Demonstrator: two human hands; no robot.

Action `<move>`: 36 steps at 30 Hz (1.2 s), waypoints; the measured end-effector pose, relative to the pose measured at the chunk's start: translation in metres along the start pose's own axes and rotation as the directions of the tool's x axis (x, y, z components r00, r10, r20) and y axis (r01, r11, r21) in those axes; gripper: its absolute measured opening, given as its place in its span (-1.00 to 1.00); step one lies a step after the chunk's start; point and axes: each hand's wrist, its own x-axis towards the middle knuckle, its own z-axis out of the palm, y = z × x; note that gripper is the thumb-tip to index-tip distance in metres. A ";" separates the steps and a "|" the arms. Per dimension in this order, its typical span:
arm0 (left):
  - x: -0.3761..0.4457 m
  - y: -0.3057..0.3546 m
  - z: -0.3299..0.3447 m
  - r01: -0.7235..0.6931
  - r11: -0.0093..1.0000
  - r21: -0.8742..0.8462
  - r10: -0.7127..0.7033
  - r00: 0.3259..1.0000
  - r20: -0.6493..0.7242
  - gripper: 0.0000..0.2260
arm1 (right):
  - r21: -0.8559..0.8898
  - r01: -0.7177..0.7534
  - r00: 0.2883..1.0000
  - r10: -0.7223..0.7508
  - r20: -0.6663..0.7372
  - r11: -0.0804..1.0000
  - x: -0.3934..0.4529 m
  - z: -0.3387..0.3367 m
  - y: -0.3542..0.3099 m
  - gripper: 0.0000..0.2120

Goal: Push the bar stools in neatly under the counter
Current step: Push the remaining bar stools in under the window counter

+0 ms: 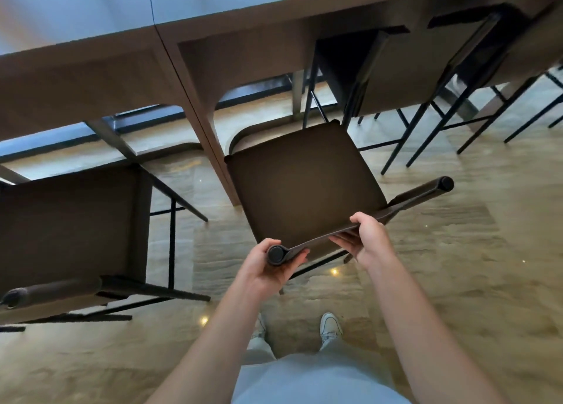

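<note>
Right now both hands are on the low backrest [359, 217] of the middle stool [304, 184]. The left hand [271, 265] curls around the backrest's rounded left end, its black end cap showing between thumb and fingers. The right hand [367, 239] grips the top edge farther along, thumb on top and fingers underneath. The stool stands out on the floor [457, 266], its dark seat angled, the front corner just beside the worktop's [91, 22] wooden leg panel [210, 135] and not under the worktop.

A second stool [70, 230] stands to the left, also out from the worktop, its padded backrest toward the person. To the right, two more stools [380, 77] sit tucked beneath the worktop, with thin black legs and crossbars showing. The person's pale trousers [313, 379] and light shoes [330, 327] show below, feet apart on the glossy stone floor.
</note>
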 end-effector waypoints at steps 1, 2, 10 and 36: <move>0.000 0.002 -0.001 0.027 1.000 0.009 -0.027 1.000 0.001 -0.71 | -0.011 0.009 1.000 -0.009 -0.011 1.000 -0.001 0.001 0.000 -0.61; 0.001 0.004 -0.002 0.044 0.999 0.013 -0.044 0.999 0.002 -0.70 | -0.019 0.018 1.000 -0.019 -0.021 1.000 -0.002 0.001 0.000 -0.62; -0.007 0.013 0.001 0.060 0.998 0.018 -0.060 0.998 -0.010 -0.79 | -0.033 0.033 0.998 -0.034 -0.048 0.999 -0.005 0.009 -0.006 -0.88; -0.018 0.250 0.017 0.006 0.958 0.288 0.003 0.999 -0.032 -0.79 | 0.156 0.138 0.989 -0.127 -0.073 0.978 0.004 0.201 0.036 -0.84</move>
